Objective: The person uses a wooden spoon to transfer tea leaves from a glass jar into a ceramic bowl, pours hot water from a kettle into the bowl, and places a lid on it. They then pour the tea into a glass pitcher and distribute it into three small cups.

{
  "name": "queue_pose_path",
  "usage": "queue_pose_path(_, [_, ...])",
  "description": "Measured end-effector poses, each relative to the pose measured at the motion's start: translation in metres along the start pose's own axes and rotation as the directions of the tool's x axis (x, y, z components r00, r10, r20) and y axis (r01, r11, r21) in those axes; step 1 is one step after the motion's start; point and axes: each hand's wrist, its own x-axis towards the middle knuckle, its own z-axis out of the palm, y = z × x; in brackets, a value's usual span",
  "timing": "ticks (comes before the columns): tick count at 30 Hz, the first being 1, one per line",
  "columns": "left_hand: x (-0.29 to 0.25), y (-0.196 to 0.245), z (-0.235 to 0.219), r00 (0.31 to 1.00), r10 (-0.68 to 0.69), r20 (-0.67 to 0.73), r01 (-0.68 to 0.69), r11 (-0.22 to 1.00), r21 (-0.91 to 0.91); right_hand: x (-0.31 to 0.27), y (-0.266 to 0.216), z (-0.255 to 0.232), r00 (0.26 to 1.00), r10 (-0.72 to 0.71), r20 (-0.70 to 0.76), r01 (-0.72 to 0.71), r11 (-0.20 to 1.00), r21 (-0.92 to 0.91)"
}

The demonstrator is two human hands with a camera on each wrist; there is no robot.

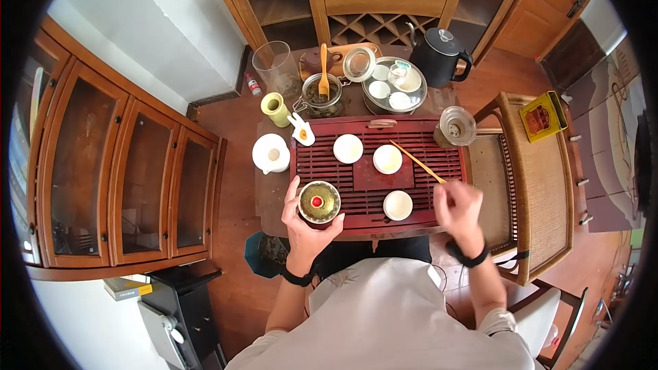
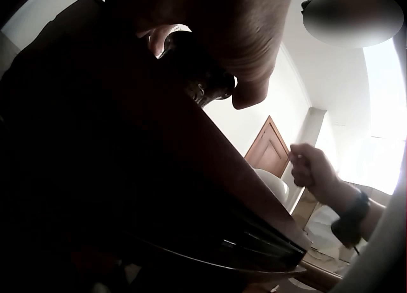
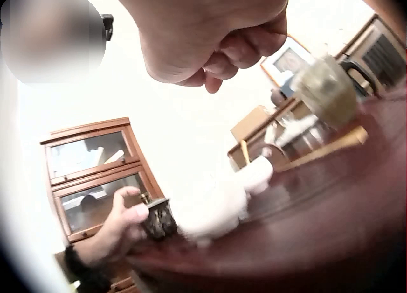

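Note:
In the head view my left hand [image 1: 308,229] grips a dark patterned cup [image 1: 319,203], thumb and fingers around its sides, at the tray's front left. A red spot shows in the middle of its greenish inside. The right wrist view also shows this cup [image 3: 159,219] in my left hand [image 3: 117,226]. My right hand [image 1: 459,212] is raised over the tray's right edge with its fingers curled, and nothing shows in it. A thin wooden stick [image 1: 418,163] lies on the slatted red tray [image 1: 439,214], its near end close to my right hand. In the right wrist view the stick [image 3: 327,148] is apart from the hand.
Three white cups [image 1: 348,149] stand on the tray. A white lidded pot [image 1: 271,153] and a white hand-shaped piece [image 1: 301,130] are left. Behind are a jar of leaves [image 1: 322,99], a round glass-lidded container [image 1: 394,89] and a black kettle [image 1: 439,58]; a glass pitcher [image 1: 456,127] stands right.

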Motion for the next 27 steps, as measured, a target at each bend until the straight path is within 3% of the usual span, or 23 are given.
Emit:
queue_pose_path(3, [-0.002, -0.004, 0.001, 0.999, -0.023, -0.022, 0.021, 0.996, -0.081, 0.080, -0.021, -0.013, 0.997, -0.069, 0.022, 0.066, 0.990, 0.127])
queue_pose_path(5, [-0.005, -0.008, 0.001, 0.999, -0.028, -0.026, 0.026, 0.998, -0.064, 0.142, -0.033, -0.006, 0.986, -0.116, 0.117, 0.107, 0.991, 0.075])
queue_pose_path(8, [-0.008, -0.010, 0.003, 0.998, -0.047, -0.042, 0.044, 0.997, -0.059, 0.230, -0.044, 0.038, 0.936, -0.299, 0.186, 0.307, 0.951, -0.015])
queue_pose_path(10, [-0.009, -0.009, 0.002, 0.996, -0.078, -0.030, 0.076, 0.995, -0.065, 0.274, -0.041, 0.079, 0.903, -0.309, 0.298, 0.353, 0.929, -0.108])
queue_pose_path(12, [-0.008, -0.007, 0.002, 0.995, -0.080, -0.053, 0.075, 0.994, -0.083, 0.308, -0.030, 0.123, 0.863, -0.199, 0.464, 0.338, 0.911, -0.236])
queue_pose_path(16, [-0.005, -0.001, -0.003, 0.992, -0.121, -0.027, 0.120, 0.991, -0.052, 0.322, -0.045, 0.173, 0.754, 0.054, 0.654, 0.294, 0.864, -0.410])
queue_pose_path(20, [-0.003, 0.000, -0.004, 0.985, -0.169, 0.037, 0.171, 0.984, -0.046, 0.318, -0.046, 0.205, 0.715, 0.116, 0.690, 0.250, 0.878, -0.407])
queue_pose_path(22, [-0.002, 0.003, -0.006, 0.988, -0.148, 0.044, 0.149, 0.988, -0.031, 0.313, -0.045, 0.208, 0.738, 0.044, 0.673, 0.284, 0.885, -0.369])
queue_pose_path(25, [-0.003, -0.001, -0.005, 0.994, -0.108, 0.027, 0.109, 0.994, -0.027, 0.310, -0.037, 0.214, 0.692, -0.245, 0.679, 0.520, 0.822, -0.234])
queue_pose_path(27, [-0.003, -0.003, -0.003, 0.999, -0.054, 0.003, 0.054, 0.998, -0.020, 0.304, -0.050, 0.202, 0.652, -0.243, 0.718, 0.573, 0.778, -0.256])
